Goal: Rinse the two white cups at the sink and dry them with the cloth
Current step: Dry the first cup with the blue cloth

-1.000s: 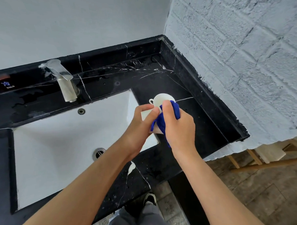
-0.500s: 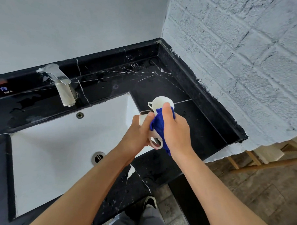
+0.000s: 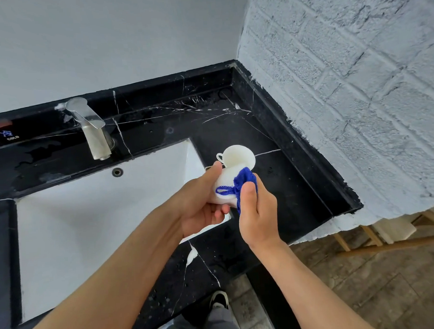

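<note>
My left hand (image 3: 200, 205) grips a white cup (image 3: 223, 189) above the right edge of the white sink basin (image 3: 89, 219). Pressed against that cup is a blue cloth (image 3: 244, 181), held by my right hand (image 3: 258, 217); a loose blue strand of it lies across the cup's side. The second white cup (image 3: 238, 157) stands upright on the black marble counter (image 3: 286, 186) just behind the held one, its handle pointing left.
A brushed metal faucet (image 3: 91, 127) rises behind the basin, no water running. A white painted brick wall (image 3: 344, 96) borders the counter on the right. Wooden furniture legs (image 3: 388, 236) and a tiled floor lie beyond the counter's right end.
The held cup has turned in my left hand; its handle no longer shows. The cloth has slid from its side up toward its top right.
</note>
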